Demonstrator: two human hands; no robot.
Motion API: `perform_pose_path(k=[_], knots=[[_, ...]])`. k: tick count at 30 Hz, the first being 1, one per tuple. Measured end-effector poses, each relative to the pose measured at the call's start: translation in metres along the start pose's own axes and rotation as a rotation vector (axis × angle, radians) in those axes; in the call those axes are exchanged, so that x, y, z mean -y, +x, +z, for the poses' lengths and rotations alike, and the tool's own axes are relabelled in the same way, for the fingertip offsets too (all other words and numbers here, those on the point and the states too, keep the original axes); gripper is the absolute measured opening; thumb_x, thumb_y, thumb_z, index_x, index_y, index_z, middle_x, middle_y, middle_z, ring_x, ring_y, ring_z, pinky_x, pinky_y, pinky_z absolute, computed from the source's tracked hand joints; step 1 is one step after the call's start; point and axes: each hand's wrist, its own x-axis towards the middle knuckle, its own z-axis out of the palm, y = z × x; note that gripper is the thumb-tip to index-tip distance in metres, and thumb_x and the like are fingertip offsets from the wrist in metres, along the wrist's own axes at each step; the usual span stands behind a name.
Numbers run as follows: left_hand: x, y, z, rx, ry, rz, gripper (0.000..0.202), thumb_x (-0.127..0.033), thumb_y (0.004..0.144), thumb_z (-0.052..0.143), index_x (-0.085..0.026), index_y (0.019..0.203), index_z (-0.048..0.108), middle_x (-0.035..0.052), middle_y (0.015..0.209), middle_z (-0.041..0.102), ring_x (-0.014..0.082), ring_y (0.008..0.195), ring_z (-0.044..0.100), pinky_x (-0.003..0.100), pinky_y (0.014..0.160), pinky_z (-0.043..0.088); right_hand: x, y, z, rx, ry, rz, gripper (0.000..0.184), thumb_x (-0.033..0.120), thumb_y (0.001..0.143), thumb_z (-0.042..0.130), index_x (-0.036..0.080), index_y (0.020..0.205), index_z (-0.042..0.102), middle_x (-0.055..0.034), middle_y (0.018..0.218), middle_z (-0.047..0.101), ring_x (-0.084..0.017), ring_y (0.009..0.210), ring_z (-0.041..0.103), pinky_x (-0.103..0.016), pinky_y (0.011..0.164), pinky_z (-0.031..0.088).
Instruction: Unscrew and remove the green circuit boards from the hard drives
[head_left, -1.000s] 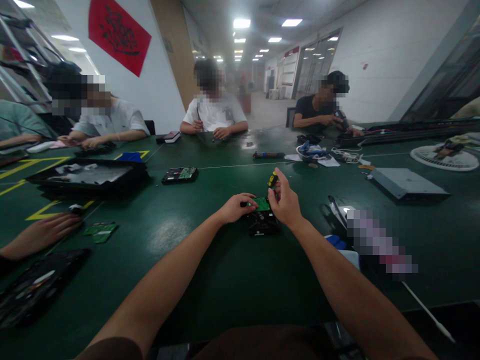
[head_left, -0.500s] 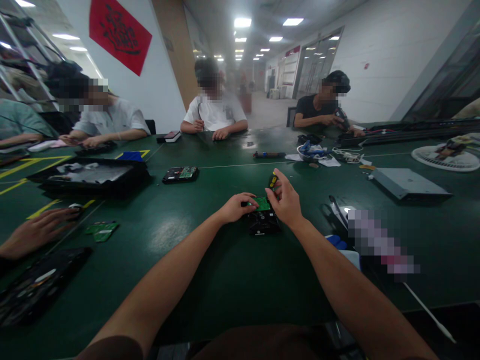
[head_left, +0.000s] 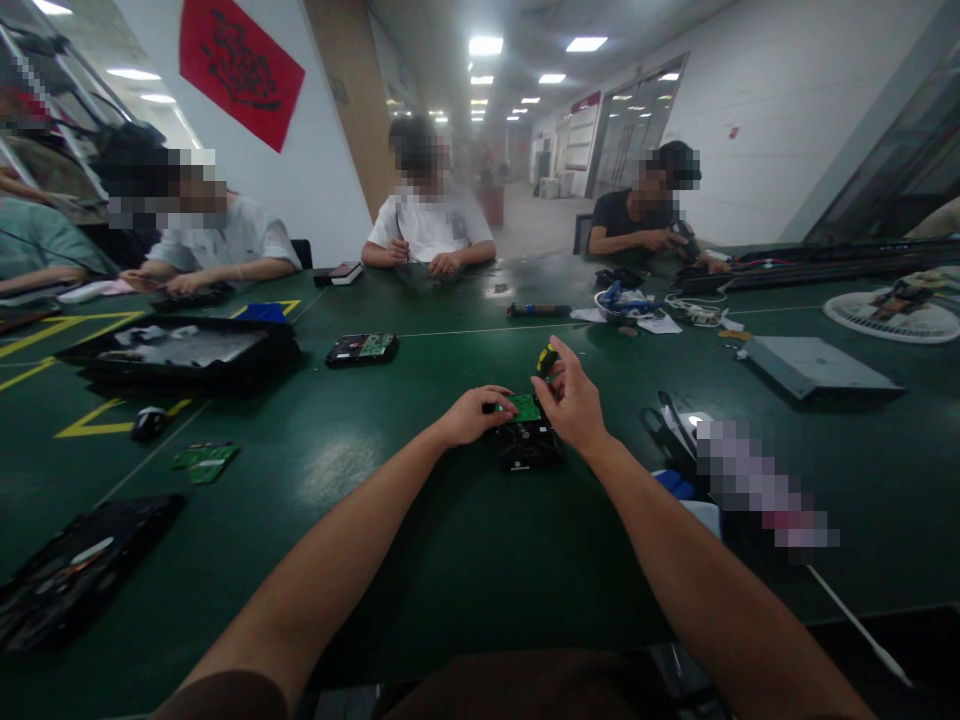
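A black hard drive (head_left: 527, 448) with a green circuit board (head_left: 527, 406) exposed at its far end lies on the table in front of me. My left hand (head_left: 480, 414) grips the drive's left side, its fingertips reaching over the edge of the board. In my right hand (head_left: 571, 397) is a screwdriver (head_left: 547, 358) with a yellow and black handle, pinched between thumb and fingers above the board's right side. My fingers hide the screwdriver's lower part, so I cannot see where the tip rests.
Another hard drive (head_left: 361, 349) sits further back, near a black tray (head_left: 180, 350). To my left lie loose green circuit boards (head_left: 206, 462), a small black object (head_left: 150, 423) and a black device (head_left: 82, 565). A grey metal case (head_left: 821, 365) stands right. Several people work around the table.
The other person's hand at the left has withdrawn from view, leaving the small black object on the table. The screwdriver handle in my right hand has turned slightly; my left hand stays put.
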Motion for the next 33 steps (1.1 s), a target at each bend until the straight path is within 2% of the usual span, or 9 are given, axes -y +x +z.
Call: perform_pose_path(k=[5, 12, 18, 23, 27, 33], knots=[[0.0018, 0.0007, 0.0014, -0.015, -0.012, 0.013, 0.013, -0.025, 0.089, 0.073, -0.021, 0.100, 0.080, 0.0105, 0.132, 0.067, 0.0247, 0.125, 0.062, 0.047, 0.115, 0.042, 0.0012, -0.0001, 0.0000, 0.034, 0.021, 0.013, 0.069, 0.028, 0.098, 0.056, 0.028, 0.160, 0.025, -0.0118, 0.126, 0.067, -0.023, 0.088, 0.072, -0.041, 0.075, 0.064], [-0.0006, -0.0001, 0.0004, -0.012, -0.004, 0.014, 0.013, -0.025, 0.090, 0.072, -0.022, 0.100, 0.080, 0.0104, 0.130, 0.068, 0.0248, 0.126, 0.061, 0.047, 0.115, 0.041, 0.0019, 0.0005, -0.0016, 0.032, 0.035, 0.014, 0.066, 0.030, 0.097, 0.059, 0.030, 0.158, 0.031, -0.0087, 0.117, 0.070, -0.020, 0.075, 0.070, -0.042, 0.072, 0.064], [-0.0011, -0.0002, -0.0003, -0.003, 0.004, 0.020, 0.013, -0.025, 0.091, 0.071, -0.021, 0.100, 0.079, 0.0103, 0.129, 0.068, 0.0246, 0.126, 0.061, 0.046, 0.114, 0.042, 0.0016, 0.0007, -0.0014, 0.038, 0.034, -0.010, 0.065, 0.025, 0.098, 0.054, 0.031, 0.158, 0.030, -0.0107, 0.130, 0.066, -0.024, 0.089, 0.073, -0.043, 0.076, 0.064], [-0.0007, -0.0002, -0.0005, -0.001, 0.008, 0.007, 0.013, -0.025, 0.091, 0.072, -0.022, 0.101, 0.079, 0.0095, 0.133, 0.066, 0.0244, 0.126, 0.061, 0.047, 0.115, 0.041, 0.0028, 0.0008, -0.0023, 0.026, -0.011, -0.013, 0.065, 0.027, 0.097, 0.058, 0.029, 0.157, 0.033, -0.0115, 0.132, 0.065, -0.025, 0.091, 0.072, -0.045, 0.078, 0.064], [-0.0008, -0.0001, 0.0002, -0.006, -0.004, 0.013, 0.013, -0.025, 0.091, 0.071, -0.021, 0.101, 0.079, 0.0099, 0.132, 0.066, 0.0241, 0.125, 0.062, 0.047, 0.115, 0.041, 0.0037, 0.0008, -0.0021, 0.032, 0.004, -0.017, 0.064, 0.025, 0.098, 0.054, 0.031, 0.158, 0.031, -0.0103, 0.130, 0.066, -0.026, 0.095, 0.073, -0.044, 0.078, 0.064], [0.0041, 0.0005, 0.0007, 0.002, 0.008, 0.009, 0.014, -0.025, 0.090, 0.072, -0.022, 0.102, 0.079, 0.0092, 0.133, 0.066, 0.0241, 0.127, 0.060, 0.047, 0.115, 0.041, 0.0022, 0.0002, -0.0017, 0.025, -0.005, -0.004, 0.065, 0.030, 0.098, 0.058, 0.030, 0.158, 0.033, -0.0091, 0.116, 0.069, -0.022, 0.080, 0.071, -0.042, 0.072, 0.064]])
